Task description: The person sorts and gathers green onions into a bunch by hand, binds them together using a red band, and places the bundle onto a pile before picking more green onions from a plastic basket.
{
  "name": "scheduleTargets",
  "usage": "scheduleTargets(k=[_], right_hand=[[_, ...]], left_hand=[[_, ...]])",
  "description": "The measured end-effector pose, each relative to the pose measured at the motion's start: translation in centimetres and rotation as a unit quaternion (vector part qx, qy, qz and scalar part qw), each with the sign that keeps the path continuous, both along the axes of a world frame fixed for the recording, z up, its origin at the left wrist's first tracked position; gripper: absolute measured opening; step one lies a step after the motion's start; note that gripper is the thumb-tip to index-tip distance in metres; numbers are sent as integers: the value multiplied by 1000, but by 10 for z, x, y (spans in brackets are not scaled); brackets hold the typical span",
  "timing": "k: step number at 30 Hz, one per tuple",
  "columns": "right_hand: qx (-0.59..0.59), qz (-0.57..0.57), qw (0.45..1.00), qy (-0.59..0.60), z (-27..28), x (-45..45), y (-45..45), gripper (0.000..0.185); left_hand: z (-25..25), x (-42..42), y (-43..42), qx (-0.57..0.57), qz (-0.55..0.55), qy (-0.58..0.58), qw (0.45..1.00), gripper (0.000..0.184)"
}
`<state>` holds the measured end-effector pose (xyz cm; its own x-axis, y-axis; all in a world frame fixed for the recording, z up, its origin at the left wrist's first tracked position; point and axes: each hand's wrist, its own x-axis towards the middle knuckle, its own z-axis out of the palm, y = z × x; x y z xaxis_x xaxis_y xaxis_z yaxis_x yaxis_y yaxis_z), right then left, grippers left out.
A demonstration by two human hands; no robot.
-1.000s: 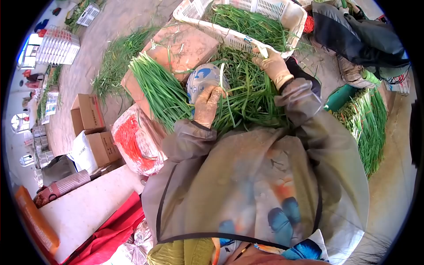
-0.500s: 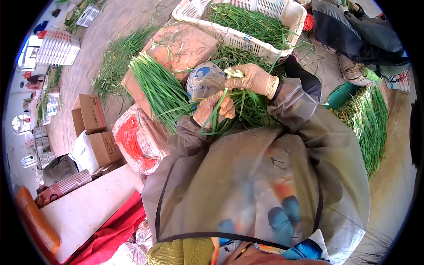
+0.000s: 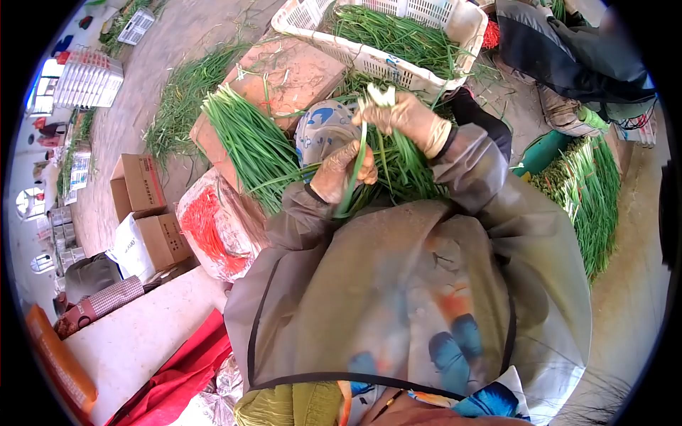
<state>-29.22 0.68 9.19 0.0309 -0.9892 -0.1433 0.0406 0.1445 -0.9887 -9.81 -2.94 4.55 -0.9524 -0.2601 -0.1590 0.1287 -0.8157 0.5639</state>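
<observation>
My left hand, in a tan glove, is closed around a long green leafy stalk over the patterned knee cloth. Just above and to its right, my gloved right hand grips several green stalks, their white ends sticking up past the fingers and their leaves hanging below. Loose greens lie under both hands. A neat bundle of greens rests to the left on a reddish board.
A white crate of greens stands ahead. Red ties lie on a block at left, near cardboard boxes. Stacked greens are at right, beside a green container. Another person's dark clothing shows upper right.
My right hand has come from near the crate to beside my left hand and now holds stalks with white ends upward. My left hand has shifted slightly down and closed round a stalk.
</observation>
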Motion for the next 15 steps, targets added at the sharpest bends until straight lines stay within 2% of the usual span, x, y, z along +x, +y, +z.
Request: scheduleTargets(k=[1, 2, 3, 4, 5, 6, 7, 8, 11, 13, 14, 15], right_hand=[[-60, -62, 996, -16, 24, -3, -1, 24], [-105, -75, 992, -5, 15, -28, -16, 22], [-167, -177, 970, -6, 40, -40, -21, 21], [-89, -181, 978, -49, 61, -68, -23, 21], [-115, -207, 967, -97, 67, -98, -29, 21], [-115, -289, 950, -30, 95, -102, -27, 25], [-284, -284, 914, 58, 109, -110, -35, 12], [-290, -286, 911, 64, 116, -118, -36, 12], [-184, -296, 932, -104, 133, -139, -33, 12], [-155, -290, 941, -82, 143, -135, -26, 16], [-228, -333, 907, 124, 124, -149, -38, 13], [-267, -303, 906, 127, 117, -138, -47, 26]], left_hand=[[1, -2, 1, -33, 21, -26, 999, 33], [2, -2, -4, -56, -16, 31, 998, 34], [2, -1, -3, -58, -16, 36, 998, 34], [1, 3, 2, -100, 7, 20, 995, 35], [2, 6, 3, -141, 31, 6, 989, 35], [4, 9, -3, -189, -31, -38, 981, 35], [3, 13, -3, -230, -26, -55, 971, 36], [1, 17, -3, -271, -40, -98, 957, 36], [24, 34, -1, -330, -36, -186, 925, 33], [37, 49, -4, -261, 18, -213, 942, 30], [36, 61, -14, -318, 55, -204, 924, 29], [36, 70, -22, -373, 92, -198, 902, 29]])
